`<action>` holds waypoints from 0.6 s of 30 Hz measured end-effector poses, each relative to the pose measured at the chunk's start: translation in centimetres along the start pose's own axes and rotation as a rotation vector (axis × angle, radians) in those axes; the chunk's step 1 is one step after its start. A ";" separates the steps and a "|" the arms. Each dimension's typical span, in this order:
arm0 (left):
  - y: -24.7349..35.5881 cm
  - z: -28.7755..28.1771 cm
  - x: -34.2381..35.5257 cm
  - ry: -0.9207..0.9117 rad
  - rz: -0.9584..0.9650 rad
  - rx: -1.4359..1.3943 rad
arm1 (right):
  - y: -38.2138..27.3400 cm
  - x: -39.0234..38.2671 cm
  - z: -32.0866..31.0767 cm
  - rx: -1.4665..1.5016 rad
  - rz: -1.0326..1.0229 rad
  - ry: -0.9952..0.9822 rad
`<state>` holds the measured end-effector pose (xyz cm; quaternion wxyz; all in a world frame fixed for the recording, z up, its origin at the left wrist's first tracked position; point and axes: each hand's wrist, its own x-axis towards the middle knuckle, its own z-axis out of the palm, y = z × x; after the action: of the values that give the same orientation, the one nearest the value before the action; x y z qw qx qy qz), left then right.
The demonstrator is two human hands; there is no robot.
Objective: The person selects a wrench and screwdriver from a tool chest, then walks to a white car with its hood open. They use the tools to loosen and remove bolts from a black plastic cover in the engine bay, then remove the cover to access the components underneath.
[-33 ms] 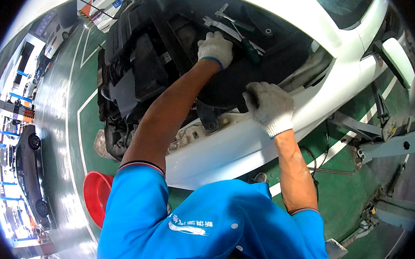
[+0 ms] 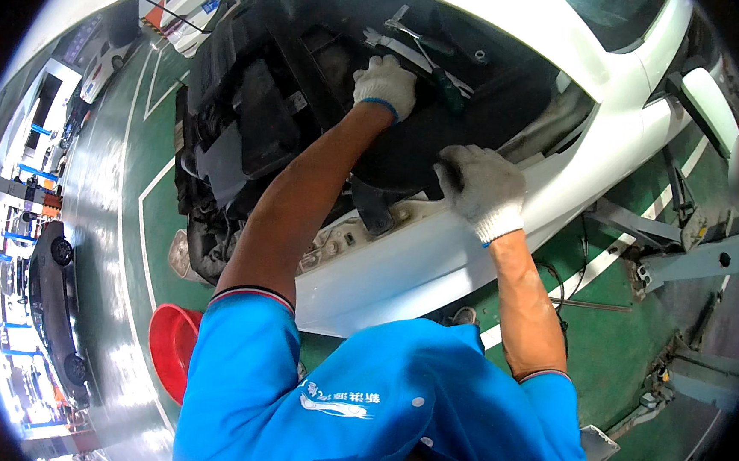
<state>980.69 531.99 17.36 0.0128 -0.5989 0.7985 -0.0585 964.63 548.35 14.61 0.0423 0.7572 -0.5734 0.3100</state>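
Observation:
Both my hands wear white knitted gloves over the open engine bay (image 2: 249, 111) of a white car. My left hand (image 2: 385, 88) is reached in deep, its fingers curled down against the dark parts; what they grip, if anything, is hidden. My right hand (image 2: 484, 191) is closed at the inner edge of the white fender (image 2: 392, 279), its palm side dirty, and its curled fingers conceal whatever is in them. Just beyond my left hand lie a silver ratchet-like tool (image 2: 397, 16), a tool with a dark green handle (image 2: 449, 92) and a small metal nut or socket (image 2: 481, 57).
The raised white hood (image 2: 479, 9) arches over the far side. A red basin (image 2: 173, 349) stands on the floor at left. Grey lift arms (image 2: 697, 258) and a thin cable (image 2: 581, 262) are at right. A dark car (image 2: 49, 302) is parked farther left.
Both hands keep nearly the same place and pose. The whole view has shifted by only a few pixels.

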 end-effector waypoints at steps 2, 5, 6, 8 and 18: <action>-0.1 0.2 0.4 0.027 0.014 -0.006 | 0.1 0.0 0.1 -0.001 0.008 -0.007; 0.5 0.1 0.1 -0.011 -0.034 0.003 | -0.1 0.0 -0.3 -0.008 0.030 -0.047; 0.5 0.1 0.2 -0.010 -0.035 0.012 | -0.2 0.1 -0.4 -0.012 0.026 -0.052; 0.5 0.0 0.2 -0.007 -0.037 0.030 | -0.3 0.1 -0.5 -0.020 0.027 -0.065; 0.3 0.0 0.1 -0.004 -0.023 0.000 | -0.2 0.1 -0.3 -0.007 0.024 -0.048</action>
<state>980.38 531.94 17.35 0.0137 -0.6080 0.7917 -0.0576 964.68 548.52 14.98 0.0276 0.7573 -0.5845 0.2900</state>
